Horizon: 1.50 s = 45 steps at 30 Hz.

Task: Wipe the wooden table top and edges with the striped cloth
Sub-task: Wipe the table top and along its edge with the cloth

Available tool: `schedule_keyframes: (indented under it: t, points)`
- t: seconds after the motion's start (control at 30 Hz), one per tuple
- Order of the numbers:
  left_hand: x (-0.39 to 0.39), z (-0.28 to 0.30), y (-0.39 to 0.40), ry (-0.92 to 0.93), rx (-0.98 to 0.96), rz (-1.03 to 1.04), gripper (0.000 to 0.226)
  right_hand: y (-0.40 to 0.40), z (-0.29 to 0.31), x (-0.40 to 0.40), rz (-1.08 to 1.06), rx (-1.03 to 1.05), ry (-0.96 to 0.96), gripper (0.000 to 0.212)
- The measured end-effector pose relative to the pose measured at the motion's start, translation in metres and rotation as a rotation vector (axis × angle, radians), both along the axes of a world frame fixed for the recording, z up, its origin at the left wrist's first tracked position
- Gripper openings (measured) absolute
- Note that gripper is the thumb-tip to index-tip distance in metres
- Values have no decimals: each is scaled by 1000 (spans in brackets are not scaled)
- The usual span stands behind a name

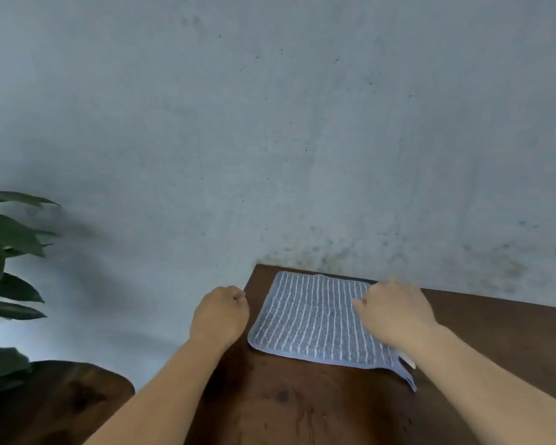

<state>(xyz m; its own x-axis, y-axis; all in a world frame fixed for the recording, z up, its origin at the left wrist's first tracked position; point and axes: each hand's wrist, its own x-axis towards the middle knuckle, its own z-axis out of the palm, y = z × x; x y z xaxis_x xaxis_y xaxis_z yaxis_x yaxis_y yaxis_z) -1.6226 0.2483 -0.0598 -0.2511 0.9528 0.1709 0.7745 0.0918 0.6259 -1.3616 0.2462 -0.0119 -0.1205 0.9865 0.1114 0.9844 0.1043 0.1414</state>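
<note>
Two bare forearms enter from the lower edge of the frame, cut off below the elbow, and reach forward over a dark wooden bench (302, 409). Only the far left corner of the bench is in view; its near and right parts run out of frame. Striped cloth (312, 319): blue with thin white stripes, spread flat on the bench top close to the far left corner, nearly square, its stripes running from the near edge toward the wall (270, 123). A small hanging loop and a white tag project from the near right corner of the cloth; the tag is partly hidden under the right wrist. Right hand (395, 313): lies palm-down on the right part of the cloth, covering that side; the fingers bend loosely onto the fabric, and whether they pinch it cannot be told because of blur. Left hand (220, 316): at the left edge of the bench, just beside the cloth and apart from it, fingers curled into a fist with nothing visible inside. Leafy plant (7, 252): at the left margin, cut off by the frame. A second dark wooden surface (55, 403) lies below the plant, partly out of view.
</note>
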Motion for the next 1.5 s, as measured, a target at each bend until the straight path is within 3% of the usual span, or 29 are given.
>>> schedule_keyframes:
  t: [0.07,0.13,0.43,0.57,0.87,1.03,1.13,1.23,1.3,1.5]
  points:
    - [-2,-16,11,24,-104,39,38,22,-22,-26,49,-112,172,41]
    - [0,-31,18,43,-213,7,41,41,-51,-52,57,-225,279,54]
    - [-3,-56,26,136,-130,-85,35,93,-84,-147,139,-251,313,63]
    - [-5,-57,28,173,-128,-67,35,97,-85,-149,192,-243,310,59]
    - [-11,-62,33,164,-142,-57,43,90,-87,18,-17,-210,325,55]
    - [-9,-66,39,158,-164,-47,44,69,-95,173,-381,-148,301,57]
    - [-7,-65,39,149,-168,-28,46,48,-94,202,-606,-63,347,58]
    - [-4,-61,36,146,-163,-24,46,36,-85,154,-782,-37,375,61]
    - [-3,-58,33,150,-157,-25,44,41,-82,100,-752,-66,385,64]
    - [-1,-58,30,169,-126,-25,38,66,-89,-101,-117,-188,318,62]
